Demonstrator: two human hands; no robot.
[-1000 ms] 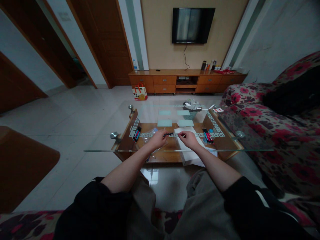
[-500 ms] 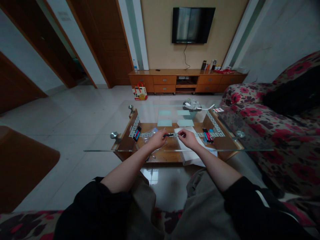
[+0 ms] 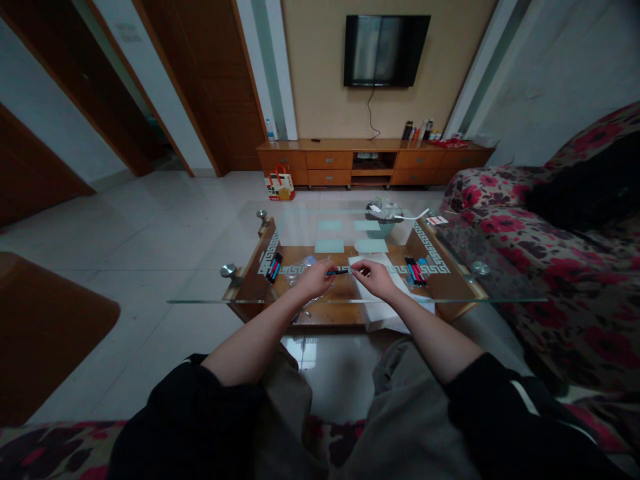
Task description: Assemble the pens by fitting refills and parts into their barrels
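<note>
Here we have both our hands over the glass coffee table [image 3: 210,293], close to its near edge and about midway along it. Our left hand [image 3: 314,279] is curled around one end of a dark pen [image 3: 338,272], fingers closed on the barrel. Our right hand [image 3: 376,277] meets the pen's other end, thumb and forefinger pinched together there; whether they grip the pen itself or a small part of it is too small for us to tell. The pen lies roughly level between the two hands, just above the glass.

Under the right hand a white sheet of paper [image 3: 387,313] reaches to the near edge. A crumpled clear plastic bag [image 3: 300,265] lies just beyond the left hand. Toward the table's left edge sits a small bunch of pens [image 3: 273,267], and toward the right edge another bunch of red and dark pens [image 3: 415,271]. Near the far edge stands a small basket [image 3: 384,227] with papers in it.
</note>
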